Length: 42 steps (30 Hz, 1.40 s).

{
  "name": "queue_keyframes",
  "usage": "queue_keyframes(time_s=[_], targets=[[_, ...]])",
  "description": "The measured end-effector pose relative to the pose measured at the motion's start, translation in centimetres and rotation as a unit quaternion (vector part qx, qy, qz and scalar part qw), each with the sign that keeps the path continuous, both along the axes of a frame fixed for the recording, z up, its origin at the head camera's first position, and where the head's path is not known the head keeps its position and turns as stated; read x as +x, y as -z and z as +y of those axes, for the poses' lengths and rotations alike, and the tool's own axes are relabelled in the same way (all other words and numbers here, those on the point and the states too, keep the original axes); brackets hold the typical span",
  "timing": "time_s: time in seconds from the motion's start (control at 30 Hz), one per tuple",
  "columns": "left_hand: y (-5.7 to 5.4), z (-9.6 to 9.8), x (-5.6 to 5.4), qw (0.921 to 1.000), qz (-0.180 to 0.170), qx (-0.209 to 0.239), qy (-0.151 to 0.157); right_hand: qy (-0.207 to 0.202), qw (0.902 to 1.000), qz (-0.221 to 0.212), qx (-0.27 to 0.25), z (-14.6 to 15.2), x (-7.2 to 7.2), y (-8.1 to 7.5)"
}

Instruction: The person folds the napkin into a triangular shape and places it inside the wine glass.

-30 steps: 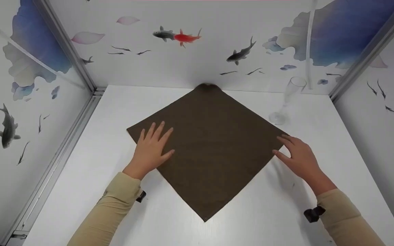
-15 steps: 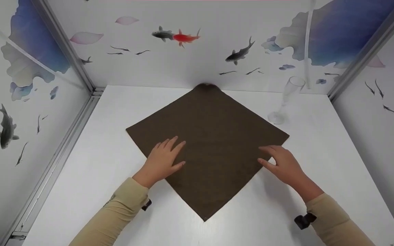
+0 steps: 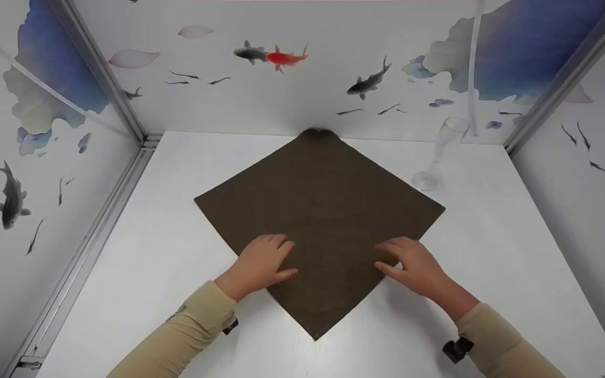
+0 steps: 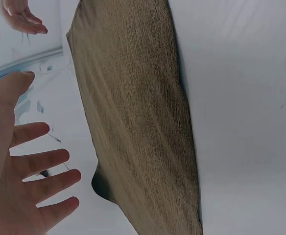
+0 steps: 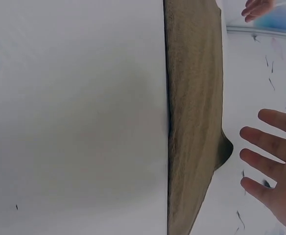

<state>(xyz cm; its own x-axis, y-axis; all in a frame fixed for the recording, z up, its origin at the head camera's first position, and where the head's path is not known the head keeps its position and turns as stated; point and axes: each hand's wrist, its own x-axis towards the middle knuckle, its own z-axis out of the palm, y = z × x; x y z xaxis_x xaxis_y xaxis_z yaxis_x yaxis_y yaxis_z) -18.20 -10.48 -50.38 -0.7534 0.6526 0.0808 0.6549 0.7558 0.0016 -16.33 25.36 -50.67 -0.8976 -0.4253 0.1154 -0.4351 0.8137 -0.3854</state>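
Observation:
A dark brown square cloth (image 3: 318, 189) lies spread on the white table, one corner toward the person and the far corner bent up against the back wall. Over its lower left edge hovers my left hand (image 3: 260, 262), fingers spread and holding nothing; the left wrist view shows the hand (image 4: 25, 181) raised above the cloth (image 4: 128, 107). My right hand (image 3: 413, 265) is over the lower right edge, its fingers loosely extended and empty. In the right wrist view that hand (image 5: 275, 161) also stands apart from the cloth (image 5: 192, 98).
A clear stemmed glass (image 3: 441, 152) stands at the back right, just beyond the cloth's right edge. White walls (image 3: 302, 100) printed with fish and blue shapes enclose the table (image 3: 176, 168) at the back and both sides, with metal rails (image 3: 97, 226) along the left.
Both hands have drawn off the cloth's side corners, moving inward and toward the person. The right fingers have left the right corner. Cloth and glass stay where they were.

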Motion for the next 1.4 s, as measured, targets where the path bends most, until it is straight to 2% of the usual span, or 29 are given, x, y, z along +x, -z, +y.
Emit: queue_keyframes(time_s=[0.13, 0.37, 0.6, 0.93, 1.13, 1.4], targets=[[0.2, 0.5, 0.5, 0.999, -0.003, -0.025, 0.035, -0.018, 0.9998, -0.012, 0.004, -0.8, 0.5, 0.4], [0.7, 1.4, 1.3, 0.9932, 0.017, -0.057, 0.101, -0.051, 0.9983, -0.025, 0.012, -2.2, 1.3, 1.3], [1.3, 2.3, 2.4, 0.986, 0.026, -0.096, 0.134, -0.079, 0.9947, -0.058, 0.032, -3.4, 1.9, 2.0], [2.0, 2.7, 3.0, 0.9779, 0.003, -0.101, 0.183, -0.12, 0.9892, -0.066, 0.051, -4.9, 2.4, 3.4], [2.7, 3.0, 3.4, 0.9728, -0.026, -0.109, 0.203, -0.142, 0.9856, -0.074, 0.055, -5.5, 2.9, 4.0], [3.3, 3.2, 3.9, 0.9737, -0.029, -0.119, 0.192, -0.154, 0.9838, -0.07, 0.059, -5.8, 3.2, 4.4]])
